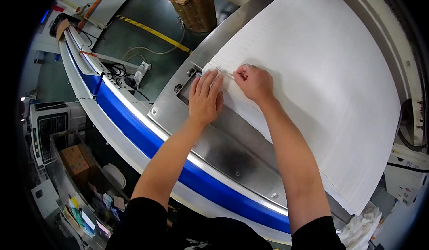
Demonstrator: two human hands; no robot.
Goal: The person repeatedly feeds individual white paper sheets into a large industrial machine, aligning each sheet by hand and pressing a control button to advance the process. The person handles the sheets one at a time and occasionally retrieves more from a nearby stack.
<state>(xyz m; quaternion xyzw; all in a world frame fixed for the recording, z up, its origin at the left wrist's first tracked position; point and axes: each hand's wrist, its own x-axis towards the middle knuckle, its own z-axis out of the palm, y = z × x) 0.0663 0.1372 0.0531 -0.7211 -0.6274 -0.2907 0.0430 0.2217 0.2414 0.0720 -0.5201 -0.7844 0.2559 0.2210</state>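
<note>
A broad white sheet [321, 67], with fine ridges along its left edge, covers much of a metal table; whether it is cloth or paper I cannot tell. My left hand [206, 97] lies palm down over the sheet's near left corner, fingers stretched out and close together. Just right of it, my right hand [255, 83] is closed in a pinch above the same edge. A thin pale line runs from its fingertips toward my left fingers; what the pinch holds is too small to name. Beside my left hand, a metal bracket with dark knobs [178, 88] is fixed to the table.
The steel table [228, 154] has a blue and white front rail [134, 116]. Beyond it stand a brown taped drum [196, 11] and a yellow-black floor stripe [154, 33]. At lower left, a cart [67, 183] holds a cardboard box [75, 163]. Crumpled white material [362, 230] hangs at lower right.
</note>
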